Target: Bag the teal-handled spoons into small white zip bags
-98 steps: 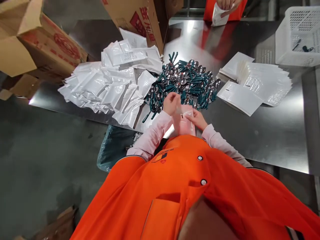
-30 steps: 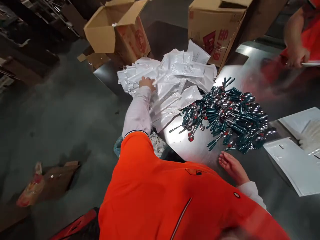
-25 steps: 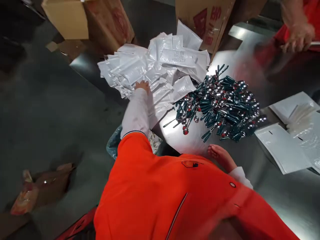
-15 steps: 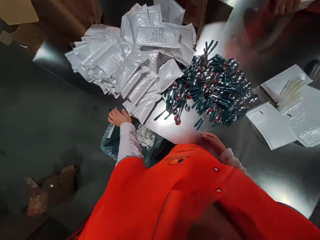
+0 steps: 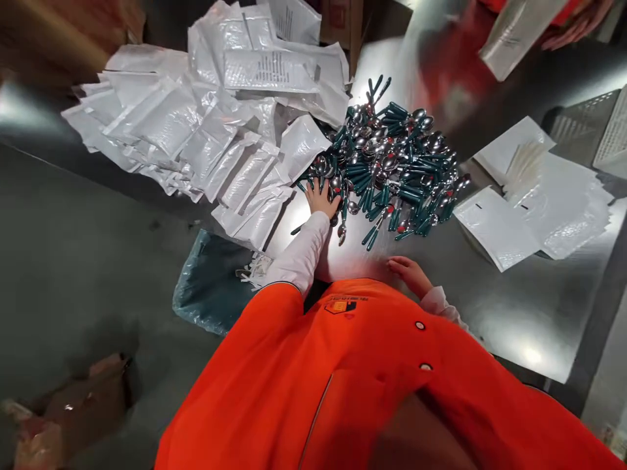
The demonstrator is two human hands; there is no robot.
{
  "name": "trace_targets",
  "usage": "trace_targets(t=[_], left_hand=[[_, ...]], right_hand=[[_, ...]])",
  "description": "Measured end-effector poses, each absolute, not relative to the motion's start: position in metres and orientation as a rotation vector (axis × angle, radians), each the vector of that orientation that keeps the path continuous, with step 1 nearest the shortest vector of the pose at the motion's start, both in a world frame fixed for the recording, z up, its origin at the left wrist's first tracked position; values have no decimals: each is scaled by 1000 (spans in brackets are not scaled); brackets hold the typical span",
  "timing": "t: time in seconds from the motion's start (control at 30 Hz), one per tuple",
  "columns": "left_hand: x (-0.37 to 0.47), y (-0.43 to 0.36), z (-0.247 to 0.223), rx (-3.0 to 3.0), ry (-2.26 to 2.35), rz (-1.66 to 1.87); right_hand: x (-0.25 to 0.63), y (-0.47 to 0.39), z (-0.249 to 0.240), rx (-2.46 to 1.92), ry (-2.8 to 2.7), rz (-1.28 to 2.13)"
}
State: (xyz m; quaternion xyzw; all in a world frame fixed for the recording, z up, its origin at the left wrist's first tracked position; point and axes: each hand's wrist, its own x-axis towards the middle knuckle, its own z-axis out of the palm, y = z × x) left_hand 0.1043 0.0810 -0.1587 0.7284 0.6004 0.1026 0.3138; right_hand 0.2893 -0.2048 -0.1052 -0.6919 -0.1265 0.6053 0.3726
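My left hand [image 5: 322,198] reaches onto the near left edge of a heap of spoons [image 5: 392,163]. Its fingers are spread over the spoons, and none is visibly gripped. The spoons have shiny metal bowls and dark green handles; some show red spots. At the table's near edge lies my right hand [image 5: 410,274], fingers loosely stretched and nothing visible in them. Left of the spoons, white padded envelopes [image 5: 161,124] form a large pile, several of them plump.
Flat white envelopes [image 5: 563,202] lie fanned on the metal table [image 5: 519,320] at right. A dark-lined bin [image 5: 206,281] stands below the left edge, and a cardboard box [image 5: 88,405] sits on the floor. Across the table, another person's hand [image 5: 580,26] is beside an envelope [image 5: 519,32].
My left hand has moved from above the bin, right and forward onto the spoons. The right hand stays at the table edge. The view has shifted, and an envelope appears by the other person's hand.
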Motion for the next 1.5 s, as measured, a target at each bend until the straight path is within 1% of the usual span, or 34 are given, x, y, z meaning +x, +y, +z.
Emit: trace_targets(t=[0.1, 0.17, 0.23, 0.3, 0.37, 0.47, 0.6, 0.7, 0.83, 0.9, 1.07, 1.4, 1.5], left_hand=[[129, 58, -155, 1844, 1618, 274], [140, 47, -152, 1796, 1633, 274], [144, 42, -151, 1779, 1631, 268], [141, 42, -153, 1802, 1639, 254], [134, 43, -156, 1838, 1668, 242], [119, 43, -160, 1877, 1703, 247], [104, 40, -168, 1932, 1693, 263], [101, 41, -176, 1979, 1705, 266], [102, 43, -183, 1986, 1708, 291], [102, 43, -183, 1987, 1704, 313], [101, 41, -182, 2003, 1698, 341], [101, 42, -190, 2041, 1710, 381], [101, 42, -190, 2046, 1710, 382]], right_hand=[[299, -206, -113, -1909, -448, 1405], [311, -183, -117, -2023, -724, 1224], [327, -139, -119, -2079, -1130, 994], [342, -83, -118, -2030, -1576, 716], [352, -25, -117, -1924, -1972, 535], [358, 41, -118, -1706, -2489, 415], [368, 75, -124, -1522, -2868, 246], [382, 79, -124, -1542, -2955, 126], [389, 85, -118, -1803, -2856, 52], [384, 91, -117, -1868, -2789, 56], [365, 104, -127, -1746, -2806, 156], [355, 109, -139, -2110, -2522, 130], [359, 107, -137, -2034, -2637, 72]])
